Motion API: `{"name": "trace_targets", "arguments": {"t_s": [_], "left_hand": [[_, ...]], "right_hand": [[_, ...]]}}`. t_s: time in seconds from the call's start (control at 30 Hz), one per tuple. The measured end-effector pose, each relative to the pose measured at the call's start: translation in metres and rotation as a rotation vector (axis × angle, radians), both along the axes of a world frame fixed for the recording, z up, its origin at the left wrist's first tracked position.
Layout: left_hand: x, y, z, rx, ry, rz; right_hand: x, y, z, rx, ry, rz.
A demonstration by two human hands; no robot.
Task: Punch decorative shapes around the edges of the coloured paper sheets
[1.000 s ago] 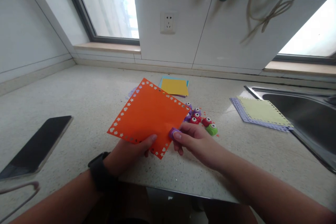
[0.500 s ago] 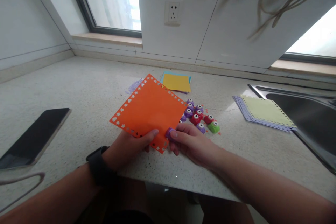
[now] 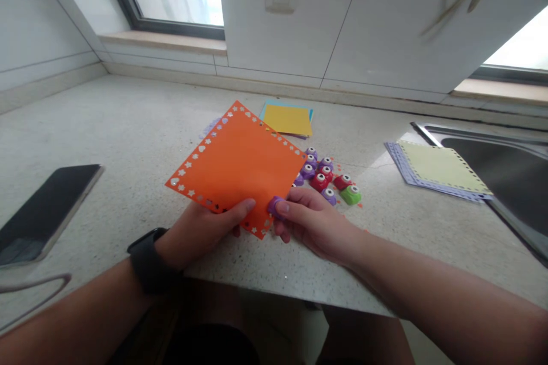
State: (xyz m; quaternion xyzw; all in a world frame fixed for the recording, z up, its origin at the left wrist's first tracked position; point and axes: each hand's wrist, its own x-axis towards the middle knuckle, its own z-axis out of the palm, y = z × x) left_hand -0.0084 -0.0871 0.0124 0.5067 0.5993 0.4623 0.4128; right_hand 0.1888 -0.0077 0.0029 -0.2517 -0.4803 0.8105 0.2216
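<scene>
An orange sheet of paper is held above the counter, with small flower, star and heart holes cut along its edges. My left hand grips its near lower edge, thumb on top and fingers underneath. Between the thumb and fingers of my right hand is a purple craft punch, set on the sheet's lower right edge. Just beyond that hand, several more punches lie grouped: purple ones, red ones and a green one. Small orange cut-outs are scattered around them.
A yellow sheet tops a paper stack at the back. On the right, pale yellow and lilac punched sheets overlap the edge of a steel sink. A dark phone lies on the left, near a cable.
The view has tilted down slightly, so the wall appears higher. Both hands keep their grip, and the punch stays at the orange sheet's lower right edge.
</scene>
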Motion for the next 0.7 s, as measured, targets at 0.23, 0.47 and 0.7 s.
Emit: {"name": "trace_targets", "arguments": {"t_s": [0.23,0.47,0.7], "left_hand": [[-0.0014,-0.0002,-0.0025,-0.01,0.037,-0.013],[-0.0012,-0.0007,-0.0003,-0.005,0.045,-0.011],[-0.0005,0.0002,0.0017,-0.004,0.074,-0.017]], "right_hand": [[0.0008,0.0013,-0.0003,0.04,-0.008,0.026],[0.0006,0.0017,-0.0015,0.054,0.001,0.038],[0.0005,0.0017,-0.0013,0.052,0.025,0.049]]}}
